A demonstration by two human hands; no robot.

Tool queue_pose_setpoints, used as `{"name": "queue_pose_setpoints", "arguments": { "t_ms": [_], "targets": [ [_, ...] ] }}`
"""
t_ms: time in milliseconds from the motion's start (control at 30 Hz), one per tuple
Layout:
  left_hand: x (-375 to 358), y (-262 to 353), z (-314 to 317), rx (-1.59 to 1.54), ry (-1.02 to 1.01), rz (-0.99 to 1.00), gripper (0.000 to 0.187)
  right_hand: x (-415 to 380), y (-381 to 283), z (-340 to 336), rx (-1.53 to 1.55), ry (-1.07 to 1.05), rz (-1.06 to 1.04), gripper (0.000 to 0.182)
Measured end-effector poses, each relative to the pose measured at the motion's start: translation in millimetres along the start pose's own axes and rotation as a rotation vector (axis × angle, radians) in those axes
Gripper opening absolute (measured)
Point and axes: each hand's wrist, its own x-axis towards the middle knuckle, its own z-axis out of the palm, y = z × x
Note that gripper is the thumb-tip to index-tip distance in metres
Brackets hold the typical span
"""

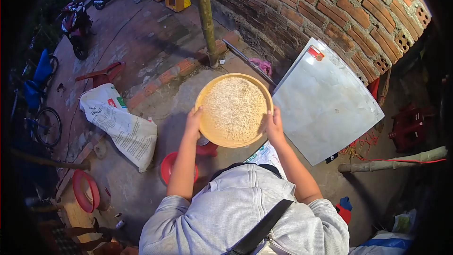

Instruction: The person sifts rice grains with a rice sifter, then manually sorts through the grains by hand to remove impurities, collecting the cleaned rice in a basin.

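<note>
A round, shallow yellow tray (pixel 205 131) is held up in front of my body, with pale grains (pixel 233 108) spread over its inside. Darker bits show among the grains near the far right part. My left hand (pixel 193 122) grips the tray's left rim. On the opposite rim, my right hand (pixel 274 123) holds on with the thumb over the edge. Below the tray, partly hidden by my left forearm, is a red basin (pixel 169 167). A printed sack (pixel 268 155) lies beneath, between the tray and my torso.
A white sack (pixel 127 132) lies at left, near a red basin (pixel 86 191) holding something pale. A large grey-white panel (pixel 325 104) leans by the brick wall (pixel 330 7) at right. A bamboo pole (pixel 205 19) stands ahead. Motorbikes and a bicycle are at far left.
</note>
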Motion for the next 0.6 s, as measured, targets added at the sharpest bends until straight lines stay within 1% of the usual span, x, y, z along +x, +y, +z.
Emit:
{"name": "queue_pose_setpoints", "arguments": {
  "t_ms": [33, 67, 100, 133, 167, 200, 233, 267, 300, 333, 367, 400, 433, 467, 500, 567, 600],
  "targets": [
    [7, -13, 1, 0.08, 0.075, 0.027, 0.035, 7, 21, -5, -0.027, 0.011, -0.001, 0.029],
    [17, -33, 3, 0.157, 0.151, 0.054, 0.039, 16, 22, -18, -0.017, 0.007, -0.001, 0.029],
    [36, -70, 6, 0.396, 0.277, 0.115, 0.044, 29, 20, -34, 0.152, 0.019, 0.185, 0.029],
    [23, -72, 27, 0.387, 0.258, 0.124, 0.047, 33, 18, -41, 0.319, 0.032, 0.374, 0.03],
    [10, -68, 44, 0.375, 0.235, 0.135, 0.049, 30, 16, -36, 0.32, 0.026, 0.373, 0.03],
    [31, -80, 16, 0.317, 0.282, 0.11, 0.044, 26, 11, -29, 0.247, 0.052, 0.382, 0.031],
    [9, -41, 18, 0.13, 0.195, 0.005, 0.037, 21, 8, -24, 0.17, 0.082, 0.39, 0.032],
    [6, -25, -4, 0.09, 0.103, -0.007, 0.035, 12, 29, -13, 0.081, -0.023, 0.297, 0.032],
    [3, -16, -17, 0.055, 0.014, -0.02, 0.032, -6, -2, 6, -0.086, -0.019, -0.166, 0.023],
    [-7, -8, -11, 0.046, 0.026, -0.049, 0.035, -4, 4, 4, -0.048, 0.007, -0.099, 0.023],
    [2, -28, -10, 0.051, 0.03, -0.044, 0.035, 3, 10, 1, -0.005, 0.032, -0.035, 0.022],
    [19, -64, -7, 0.267, 0.216, 0.108, 0.033, 14, 17, -10, 0.005, 0.03, -0.034, 0.022],
    [27, -91, 2, 0.487, 0.4, 0.256, 0.031, 24, 26, -29, 0.143, 0.03, 0.185, 0.022],
    [7, -84, 31, 0.425, 0.359, 0.255, 0.033, 26, 32, -36, 0.281, 0.033, 0.402, 0.021],
    [2, -76, 35, 0.449, 0.331, 0.275, 0.031, 22, 30, -32, 0.286, 0.036, 0.4, 0.021],
    [7, -53, 6, 0.169, 0.267, 0.065, 0.028, 2, 16, -26, 0.223, 0.066, 0.267, 0.02],
    [-6, -30, 1, 0.138, 0.178, 0.027, 0.026, -12, -9, -16, 0.22, -0.004, 0.252, 0.022]
  ]
}}
